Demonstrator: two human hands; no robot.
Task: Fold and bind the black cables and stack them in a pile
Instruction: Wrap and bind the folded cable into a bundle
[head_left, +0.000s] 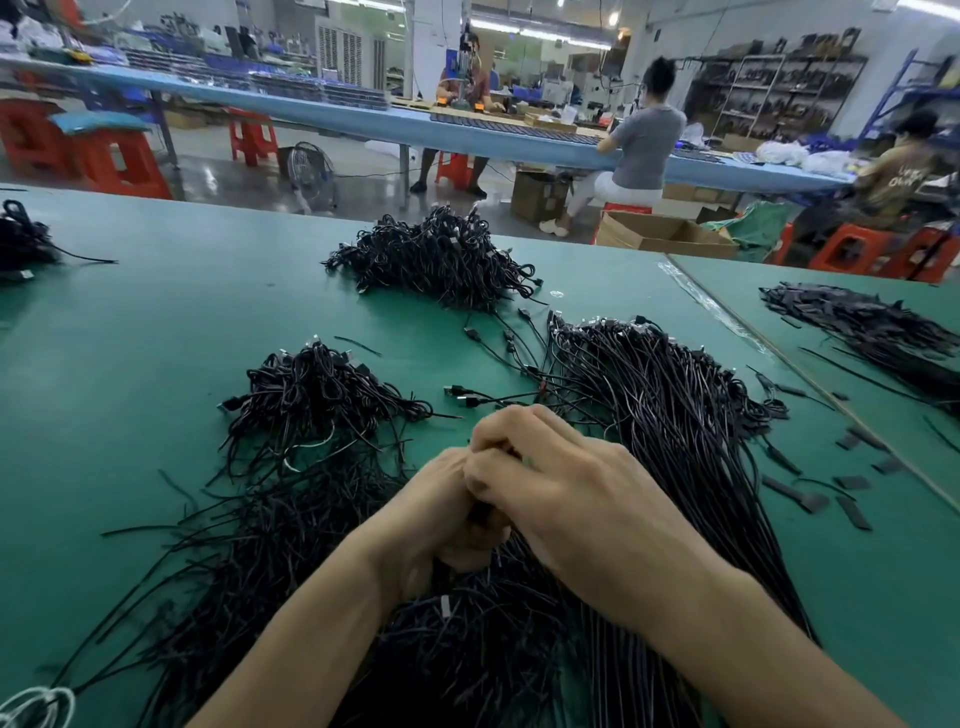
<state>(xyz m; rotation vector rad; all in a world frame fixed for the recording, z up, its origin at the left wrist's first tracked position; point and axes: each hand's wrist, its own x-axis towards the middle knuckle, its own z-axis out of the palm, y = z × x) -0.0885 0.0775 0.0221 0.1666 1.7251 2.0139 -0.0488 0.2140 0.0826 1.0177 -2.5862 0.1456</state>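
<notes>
My left hand (447, 514) and my right hand (561, 483) are pressed together over the green table (130, 338), fingers curled round a folded black cable that is almost wholly hidden between them. A long sheaf of straight black cables (675, 415) runs from under my right forearm to the far right. A pile of bound cable bundles (317, 395) lies left of my hands, and a larger pile (441, 260) sits farther back. Loose black ties (249, 545) are strewn under my left forearm.
Another dark heap (872, 332) lies on the adjoining table at the right, with short black strips (852, 483) scattered near the seam. A cable clump (21, 244) sits at the far left edge. Several people work at a long blue bench beyond.
</notes>
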